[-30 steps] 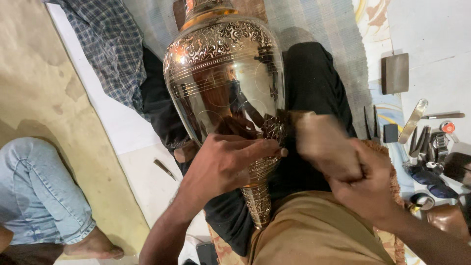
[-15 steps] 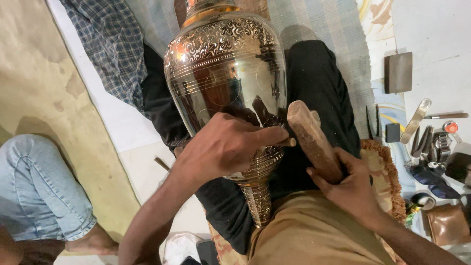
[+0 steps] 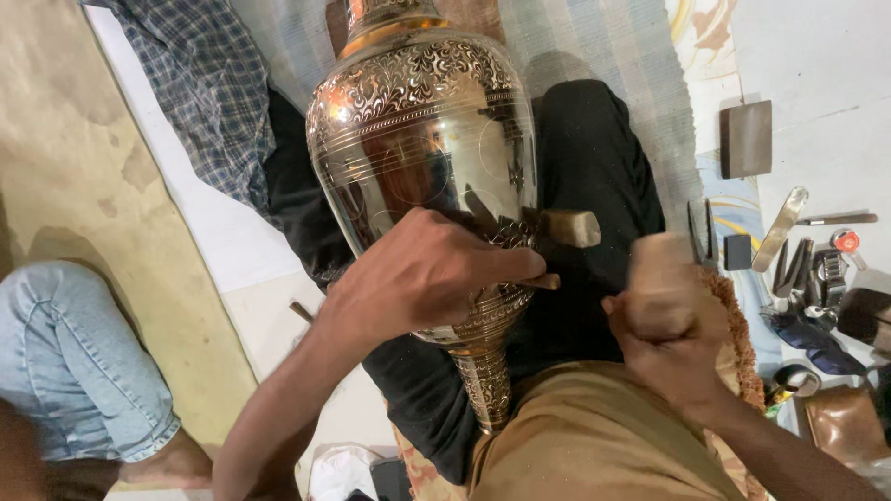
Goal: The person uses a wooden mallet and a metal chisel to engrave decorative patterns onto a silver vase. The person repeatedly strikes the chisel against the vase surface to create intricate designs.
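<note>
**Mallet drawn back from the punch at the vase wall**

Left hand point(image 3: 422, 274): grip clenched around a thin metal punch point(image 3: 543, 280), whose tip end shows past the fingers, held against the lower engraved band of the vase point(image 3: 422, 158). Right hand point(image 3: 673, 339): grip clenched on the handle of a wooden mallet point(image 3: 571, 227), whose head stands just right of the vase wall, near the punch but apart from it.

Change noted: half a second ago the mallet lay long and slanted beside the left hand; it now points away, with the fist nearer the camera. The left hand has kept its place on the vase. Judgement: one stroke in a run of strokes, the engraving work ongoing.

The vase lies tilted across the lap on a black cloth point(image 3: 594, 158), neck far, foot near. To the right, loose tools point(image 3: 798, 264) lie on the floor. To the left, another person's leg in jeans point(image 3: 70, 362) rests on the floor.
</note>
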